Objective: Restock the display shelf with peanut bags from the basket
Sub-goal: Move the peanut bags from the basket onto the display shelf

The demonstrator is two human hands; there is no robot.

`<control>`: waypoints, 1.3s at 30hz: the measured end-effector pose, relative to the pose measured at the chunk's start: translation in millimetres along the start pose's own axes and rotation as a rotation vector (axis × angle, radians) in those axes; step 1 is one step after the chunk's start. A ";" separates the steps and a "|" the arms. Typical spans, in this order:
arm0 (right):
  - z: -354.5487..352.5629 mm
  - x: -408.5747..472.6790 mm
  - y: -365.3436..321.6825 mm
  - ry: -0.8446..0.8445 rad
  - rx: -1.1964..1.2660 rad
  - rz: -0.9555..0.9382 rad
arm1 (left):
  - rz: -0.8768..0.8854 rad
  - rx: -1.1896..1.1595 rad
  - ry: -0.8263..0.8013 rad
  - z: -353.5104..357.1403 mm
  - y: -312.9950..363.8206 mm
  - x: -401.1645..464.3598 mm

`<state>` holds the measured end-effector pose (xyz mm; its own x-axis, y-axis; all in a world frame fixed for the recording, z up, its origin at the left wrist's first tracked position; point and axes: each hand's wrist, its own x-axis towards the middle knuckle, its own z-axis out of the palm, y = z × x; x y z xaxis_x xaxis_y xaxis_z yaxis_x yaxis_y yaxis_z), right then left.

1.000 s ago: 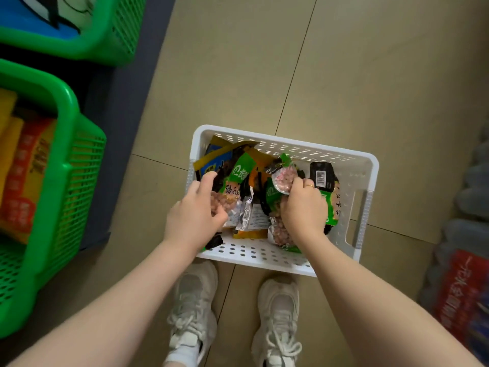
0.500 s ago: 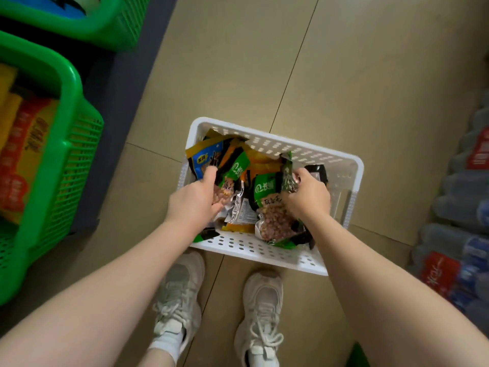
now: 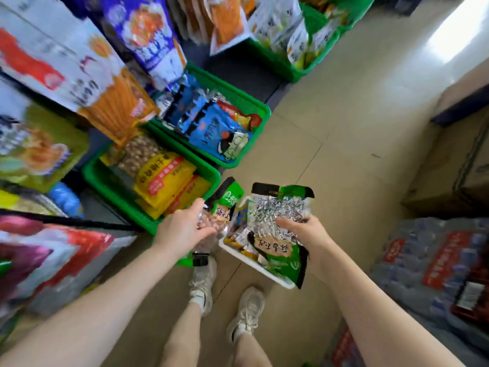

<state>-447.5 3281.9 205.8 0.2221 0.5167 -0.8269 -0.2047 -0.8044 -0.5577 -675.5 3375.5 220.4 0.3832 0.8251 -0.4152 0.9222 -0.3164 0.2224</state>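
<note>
Peanut bag (image 3: 277, 229) in right hand (image 3: 304, 231)

A pair of white lace-up sneakers (image 3: 203, 284) stands on the beige tiled floor (image 3: 344, 133). Shrink-wrapped packs of clear plastic water bottles (image 3: 428, 263) with red labels lie at the right edge, and stacked brown cardboard boxes (image 3: 449, 160) sit just beyond them. At the left, large snack packets hang blurred: a white one with orange sticks printed on it (image 3: 79, 75) and a blue-and-white one (image 3: 148, 35) beside it.
</note>
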 end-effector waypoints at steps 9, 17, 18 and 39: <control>132.6 -189.6 -176.5 -0.263 -0.105 -0.465 | -0.397 -0.441 0.599 -223.1 -78.2 -204.5; 312.0 -336.8 -280.7 -0.465 -0.264 -1.013 | -0.482 -0.527 1.147 -344.5 -194.5 -343.3; 332.9 -353.7 -285.9 -0.484 -0.286 -1.144 | -0.500 -0.500 1.175 -357.7 -210.3 -356.0; 598.1 -360.0 -320.6 -0.030 -1.239 -1.460 | -0.683 -0.102 1.178 -451.0 -464.4 -404.0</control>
<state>-1032.0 3529.1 638.7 -0.4499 0.8787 0.1597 0.7966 0.4757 -0.3730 -1282.1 3400.2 682.7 -0.4616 0.7242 0.5123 0.8807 0.3049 0.3625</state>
